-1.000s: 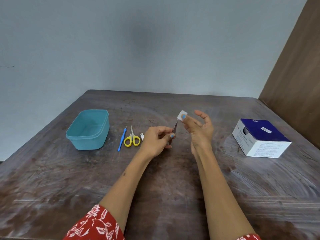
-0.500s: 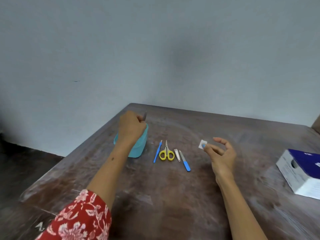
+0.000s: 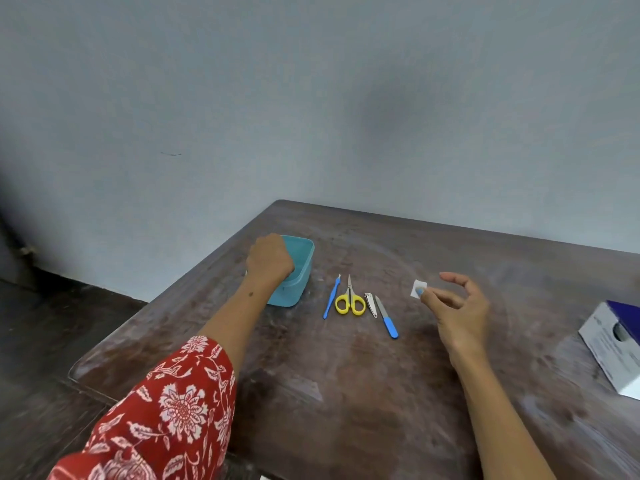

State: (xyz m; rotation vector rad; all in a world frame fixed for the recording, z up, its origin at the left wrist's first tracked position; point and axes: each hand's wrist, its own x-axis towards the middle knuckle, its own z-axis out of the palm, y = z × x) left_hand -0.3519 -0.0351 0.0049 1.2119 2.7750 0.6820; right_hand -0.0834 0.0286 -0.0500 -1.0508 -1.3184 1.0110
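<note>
My left hand (image 3: 270, 259) reaches over the near left rim of a teal plastic container (image 3: 302, 271), knuckles up. Its fingers dip inside, out of sight, so I cannot see whether they hold anything. My right hand (image 3: 457, 306) hovers above the table to the right and pinches a small white square pad (image 3: 417, 288) between thumb and forefinger, the other fingers loosely spread.
On the brown wooden table (image 3: 346, 393), right of the container, lie a thin blue tool (image 3: 331, 297), yellow-handled scissors (image 3: 349, 301), a nail clipper (image 3: 370, 304) and a blue-handled file (image 3: 387, 320). A white and blue box (image 3: 613, 344) sits at the right edge. The table's left edge drops to a dark floor.
My left hand carried a thin metal tool from beside the right hand over to the container and lowered its fingers inside; the tool is now out of sight. The view swung left.
</note>
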